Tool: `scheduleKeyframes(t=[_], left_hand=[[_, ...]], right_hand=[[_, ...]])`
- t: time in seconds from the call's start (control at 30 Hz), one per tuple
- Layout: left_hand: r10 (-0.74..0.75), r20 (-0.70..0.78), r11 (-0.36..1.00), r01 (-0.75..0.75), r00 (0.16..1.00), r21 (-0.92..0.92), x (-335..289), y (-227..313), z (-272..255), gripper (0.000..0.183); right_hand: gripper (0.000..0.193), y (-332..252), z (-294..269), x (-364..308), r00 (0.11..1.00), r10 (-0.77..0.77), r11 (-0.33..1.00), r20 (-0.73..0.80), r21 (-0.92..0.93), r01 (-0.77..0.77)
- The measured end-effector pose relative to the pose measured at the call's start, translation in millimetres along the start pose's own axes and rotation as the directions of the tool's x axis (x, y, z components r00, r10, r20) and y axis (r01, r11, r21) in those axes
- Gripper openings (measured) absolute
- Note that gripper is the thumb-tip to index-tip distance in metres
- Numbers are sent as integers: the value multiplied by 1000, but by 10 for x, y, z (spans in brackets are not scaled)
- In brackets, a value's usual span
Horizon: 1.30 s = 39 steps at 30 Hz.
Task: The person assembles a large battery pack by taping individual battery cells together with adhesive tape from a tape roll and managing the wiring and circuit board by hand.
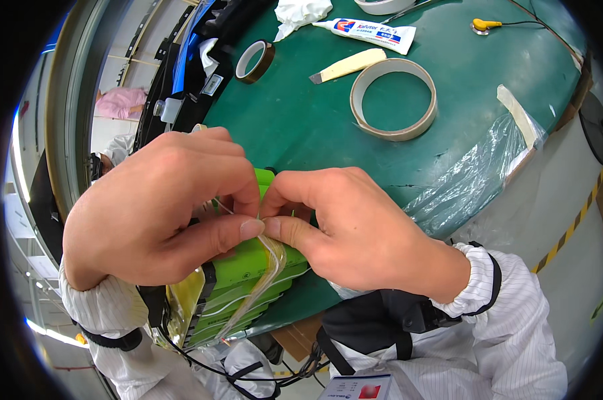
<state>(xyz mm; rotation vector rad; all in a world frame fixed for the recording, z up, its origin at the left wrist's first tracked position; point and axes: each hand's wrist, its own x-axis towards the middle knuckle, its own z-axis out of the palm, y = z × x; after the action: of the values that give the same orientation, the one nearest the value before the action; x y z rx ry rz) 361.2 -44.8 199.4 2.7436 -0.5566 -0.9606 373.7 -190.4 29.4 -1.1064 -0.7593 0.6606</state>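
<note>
My left hand (161,210) and right hand (361,227) meet thumb to thumb, both pinched on thin wires (273,260); exact contact hidden behind the thumbs. The wires run down over the green pack (231,272), below my hands at the near edge of the table (301,123), tape roll (398,133) well beyond.
</note>
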Motion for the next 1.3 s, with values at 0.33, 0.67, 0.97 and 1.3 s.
scheduleKeyframes(t=[0.33, 0.67, 0.97, 1.3], left_hand=[[-30, 28, 1000, 30, 999, 1, -41, 25, -41, 10], [-69, 69, 993, 75, 995, -87, -103, 90, -140, 12], [-102, 36, 991, 104, 994, -83, -125, 122, -95, 12], [-51, 2, 997, 51, 999, -59, -121, 132, -97, 11]], right_hand=[[13, 40, 47, -3, 1000, -3, 1000, -16, 21, 3], [10, 112, 89, -37, 997, -59, 998, -44, -17, 58], [9, 137, 95, -20, 998, -47, 999, -38, 13, 47], [18, 58, 155, 7, 983, 104, 995, -148, 25, -102]])
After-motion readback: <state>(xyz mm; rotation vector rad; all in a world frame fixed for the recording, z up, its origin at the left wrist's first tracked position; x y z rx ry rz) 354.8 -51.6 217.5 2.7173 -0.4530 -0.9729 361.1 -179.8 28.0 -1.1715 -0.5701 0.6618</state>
